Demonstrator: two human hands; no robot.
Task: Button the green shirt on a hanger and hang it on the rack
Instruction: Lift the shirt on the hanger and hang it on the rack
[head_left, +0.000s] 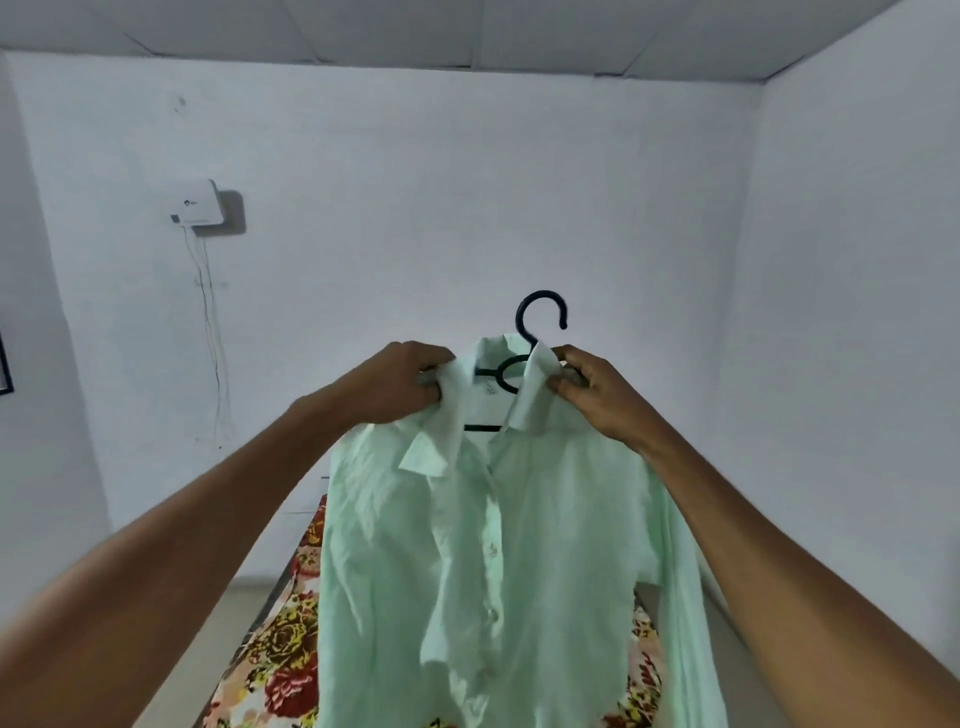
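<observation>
A pale green shirt (519, 545) hangs in front of me on a black plastic hanger (540, 322), whose hook stands up above the collar. My left hand (400, 384) grips the shirt at its left shoulder beside the collar. On the other side, my right hand (597, 395) pinches the collar edge and shoulder. The collar gapes open, showing the hanger's neck and bar inside. Lower down, the front placket lies overlapped with a few white buttons showing. No rack is in view.
Under the shirt lies a bed with a red and yellow floral sheet (280, 654). White walls surround me. A white box with hanging cables (200, 205) is fixed to the far wall at the left. A dark frame edge (4, 364) shows at the far left.
</observation>
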